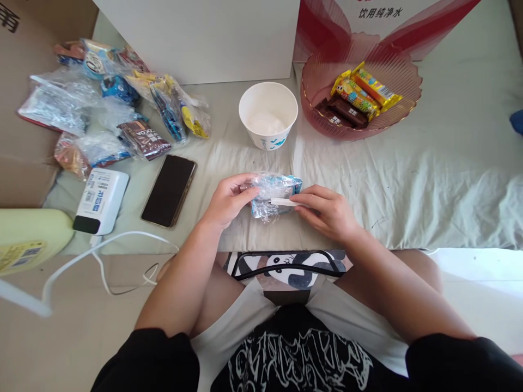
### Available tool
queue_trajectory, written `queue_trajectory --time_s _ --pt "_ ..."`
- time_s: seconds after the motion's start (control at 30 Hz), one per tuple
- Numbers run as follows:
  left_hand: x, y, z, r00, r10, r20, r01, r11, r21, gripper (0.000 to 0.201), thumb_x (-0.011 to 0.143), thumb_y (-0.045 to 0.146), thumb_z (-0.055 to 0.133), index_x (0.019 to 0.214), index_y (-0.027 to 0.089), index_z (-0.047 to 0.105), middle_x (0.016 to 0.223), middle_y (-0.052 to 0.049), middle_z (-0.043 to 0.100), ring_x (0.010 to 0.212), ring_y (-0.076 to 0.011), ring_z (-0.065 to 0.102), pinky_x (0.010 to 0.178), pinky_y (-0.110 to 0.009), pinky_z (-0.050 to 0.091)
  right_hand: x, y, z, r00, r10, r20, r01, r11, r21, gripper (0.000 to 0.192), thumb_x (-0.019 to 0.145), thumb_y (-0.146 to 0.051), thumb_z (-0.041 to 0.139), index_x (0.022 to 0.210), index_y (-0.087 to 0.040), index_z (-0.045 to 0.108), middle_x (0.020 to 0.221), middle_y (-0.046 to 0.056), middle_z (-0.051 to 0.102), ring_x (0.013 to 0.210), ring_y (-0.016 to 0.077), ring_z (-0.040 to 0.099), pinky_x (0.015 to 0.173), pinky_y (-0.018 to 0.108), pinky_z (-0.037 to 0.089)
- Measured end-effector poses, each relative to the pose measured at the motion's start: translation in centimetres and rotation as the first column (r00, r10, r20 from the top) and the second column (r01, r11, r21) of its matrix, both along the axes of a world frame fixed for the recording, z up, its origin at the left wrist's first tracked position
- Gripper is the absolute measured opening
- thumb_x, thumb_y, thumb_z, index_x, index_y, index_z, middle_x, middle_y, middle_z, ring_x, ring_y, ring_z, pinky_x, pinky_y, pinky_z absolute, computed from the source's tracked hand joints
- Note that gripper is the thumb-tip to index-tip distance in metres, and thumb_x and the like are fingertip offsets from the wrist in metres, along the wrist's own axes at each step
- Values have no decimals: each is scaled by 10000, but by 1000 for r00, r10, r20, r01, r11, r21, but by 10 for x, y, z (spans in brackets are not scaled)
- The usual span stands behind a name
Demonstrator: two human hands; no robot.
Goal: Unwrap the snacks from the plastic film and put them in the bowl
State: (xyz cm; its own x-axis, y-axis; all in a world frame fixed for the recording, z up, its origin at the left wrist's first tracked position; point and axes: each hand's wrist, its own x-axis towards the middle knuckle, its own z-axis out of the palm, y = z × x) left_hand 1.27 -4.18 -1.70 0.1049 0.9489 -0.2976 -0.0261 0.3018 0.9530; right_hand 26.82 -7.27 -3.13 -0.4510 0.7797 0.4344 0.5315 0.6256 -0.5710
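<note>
Gripping plastic-wrapped blue packet [269,188] in left hand [229,200]; pinching slim white tool [281,202] over it in right hand [329,212]. Seemingly partway: still wrapped, cannot tell if slit.

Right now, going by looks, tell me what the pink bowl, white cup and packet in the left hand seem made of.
Pink bowl: glossy glass or clear plastic, I can't tell which; its ribbed wall is see-through.
White cup: probably smooth coated paper, judging by its printed blue pattern.
Packet: apparently thin plastic film, shiny and crinkled, with see-through folds catching light.
</note>
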Motion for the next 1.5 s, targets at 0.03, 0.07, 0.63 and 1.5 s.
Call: queue_trajectory --time_s 0.03,0.07,0.63,1.5 --pt "0 0 0 1000 1 5 -1 1000 -10 367 601 368 892 905 174 827 767 -29 759 686 -165 651 599 -262 529 0 0 0 1000 4 -2 -4 1000 8 233 1042 -270 572 1137 -214 777 982 85 764 862 175 740 730 287 598" --pt "0 1 -1 1000 5 9 -4 1000 -17 368 602 373 889 907 176 828 747 -25 749 672 -162 644 586 -259 525 -1 0 0 1000 6 -3 -6 1000 15 236 1044 -268 568 1138 -209 777 979 86 764 861 175 741 729 287 598" --pt "-4 6 2 991 131 15 -131 987 87 182 609 280 809 762 180 799 695 -6 727 621 -135 615 555 -235 461 18 7 9 992 -122 11 123 989 -85 233 995 -272 626 1070 -223 841 929 75 773 747 160 709 635 283 537" --pt "-3 -2 1 786 261 -561 73 861 503 225 797 390 713 906 203 775 1075 -86 755 915 -212 679 789 -328 542 24 17 -2 882 -428 196 425 903 60 243 925 -278 622 1152 -239 697 1150 132 691 1064 332 617 933 514 479"
